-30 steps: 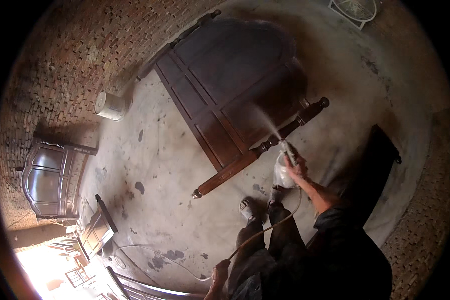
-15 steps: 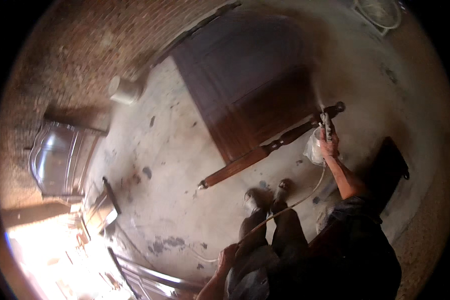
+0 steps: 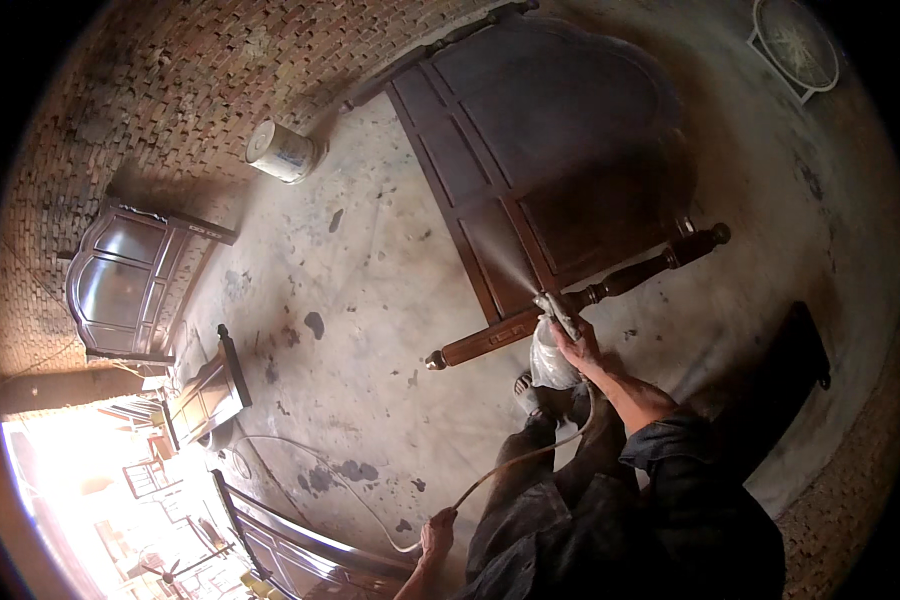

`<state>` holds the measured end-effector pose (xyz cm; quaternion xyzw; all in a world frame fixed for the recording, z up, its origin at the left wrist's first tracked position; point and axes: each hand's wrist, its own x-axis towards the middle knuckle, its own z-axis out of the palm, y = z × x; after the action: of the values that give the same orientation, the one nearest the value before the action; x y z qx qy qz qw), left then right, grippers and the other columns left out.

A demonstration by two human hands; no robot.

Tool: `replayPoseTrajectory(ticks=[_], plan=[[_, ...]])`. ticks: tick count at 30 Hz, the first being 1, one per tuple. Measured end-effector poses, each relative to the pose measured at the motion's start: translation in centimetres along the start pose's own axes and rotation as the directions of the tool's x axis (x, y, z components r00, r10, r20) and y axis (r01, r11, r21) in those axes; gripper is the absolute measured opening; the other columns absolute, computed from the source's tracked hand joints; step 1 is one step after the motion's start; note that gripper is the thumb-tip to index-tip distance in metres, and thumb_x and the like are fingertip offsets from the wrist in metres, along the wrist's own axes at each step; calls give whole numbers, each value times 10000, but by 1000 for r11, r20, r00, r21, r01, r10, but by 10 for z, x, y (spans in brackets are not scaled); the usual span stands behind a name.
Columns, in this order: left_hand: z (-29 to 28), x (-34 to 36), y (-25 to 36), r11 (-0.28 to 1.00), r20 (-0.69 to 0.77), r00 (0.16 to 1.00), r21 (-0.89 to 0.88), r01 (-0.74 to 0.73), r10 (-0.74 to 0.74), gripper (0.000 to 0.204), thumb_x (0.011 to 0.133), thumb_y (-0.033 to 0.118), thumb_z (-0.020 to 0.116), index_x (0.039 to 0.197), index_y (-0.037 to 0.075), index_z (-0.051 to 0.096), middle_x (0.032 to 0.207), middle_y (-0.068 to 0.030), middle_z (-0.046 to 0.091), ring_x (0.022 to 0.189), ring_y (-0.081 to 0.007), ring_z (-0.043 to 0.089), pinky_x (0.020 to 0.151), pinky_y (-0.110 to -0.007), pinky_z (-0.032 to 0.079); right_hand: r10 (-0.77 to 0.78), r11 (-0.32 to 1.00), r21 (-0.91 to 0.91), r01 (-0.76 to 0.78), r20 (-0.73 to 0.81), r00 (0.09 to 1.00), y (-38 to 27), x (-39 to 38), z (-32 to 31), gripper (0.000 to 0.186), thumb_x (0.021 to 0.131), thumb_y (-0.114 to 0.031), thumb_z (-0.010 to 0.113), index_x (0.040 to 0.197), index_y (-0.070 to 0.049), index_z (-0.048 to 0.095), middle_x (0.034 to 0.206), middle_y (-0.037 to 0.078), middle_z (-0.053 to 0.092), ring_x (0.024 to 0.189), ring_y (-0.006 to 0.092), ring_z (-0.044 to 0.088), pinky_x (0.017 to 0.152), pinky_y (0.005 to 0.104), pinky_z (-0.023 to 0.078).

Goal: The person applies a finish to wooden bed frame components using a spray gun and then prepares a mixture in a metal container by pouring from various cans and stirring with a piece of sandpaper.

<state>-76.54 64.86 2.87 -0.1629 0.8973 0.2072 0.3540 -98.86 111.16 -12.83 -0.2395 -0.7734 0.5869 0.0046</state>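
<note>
My right hand (image 3: pixel 582 350) is closed round a spray gun (image 3: pixel 560 316). Below the gun hangs its cup (image 3: pixel 550 362), wrapped in pale plastic. A whitish mist leaves the nozzle toward a lower panel of a dark brown wooden headboard (image 3: pixel 570 120), which has an arched end and lies on the floor. The gun is above the headboard's turned post (image 3: pixel 490 341), the edge nearest me. From the gun an air hose (image 3: pixel 518 463) runs across my legs to my left hand (image 3: pixel 436 537), whose fingers are wrapped round it.
A second headboard (image 3: pixel 120 285) leans near the brick wall (image 3: pixel 170 100) at left. Beside the wall stands a white bucket (image 3: pixel 280 152). More wooden pieces lie at lower left, including a bed panel (image 3: pixel 300 555), and a dark board (image 3: pixel 775 390) at right. A round-framed fan (image 3: pixel 795 45) is far right.
My right hand has swept the spray gun left along the near post, from its right end toward the middle. Spray now falls on a panel farther left. My left hand still grips the hose.
</note>
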Motion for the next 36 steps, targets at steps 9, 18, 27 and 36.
replayPoseTrajectory(ticks=[9, 18, 27, 36], plan=[[-10, 41, 69, 1000, 60, 998, 6, 15, -16, 319, 934, 394, 607, 1115, 157, 721, 1000, -164, 707, 957, -358, 678, 785, -444, 528, -27, 983, -181, -18, -245, 969, -46, 28, -82, 425, 908, -369, 645, 1203, -64, 618, 1066, 199, 687, 1008, 378, 664, 818, 440, 524], [30, 86, 142, 764, 128, 773, 123, -634, 621, 236, 957, 220, 569, 1097, 84, 700, 1051, -138, 707, 949, -329, 683, 782, -426, 544, -98, 966, -247, -79, -627, 773, 12, 111, -274, 355, 925, -226, 649, 1212, -20, 614, 1069, 182, 698, 982, 313, 674, 848, 394, 509], [39, 73, 178, 870, 89, 874, 91, -484, 477, 244, 970, 270, 562, 1079, 107, 708, 1029, -131, 704, 933, -347, 676, 758, -439, 534, -75, 985, -169, -43, -632, 771, -30, 125, -273, 396, 942, -284, 635, 1262, -53, 604, 1116, 180, 687, 1027, 321, 655, 887, 398, 504], [27, 43, 84, 975, 2, 977, -60, -212, 213, 305, 940, 381, 602, 1084, 143, 724, 930, -182, 694, 879, -380, 677, 715, -450, 519, 82, 879, -403, -256, -402, 912, 45, 87, -103, 637, 863, -623, 596, 1211, -90, 617, 1114, 207, 657, 1028, 411, 640, 837, 510, 512]])
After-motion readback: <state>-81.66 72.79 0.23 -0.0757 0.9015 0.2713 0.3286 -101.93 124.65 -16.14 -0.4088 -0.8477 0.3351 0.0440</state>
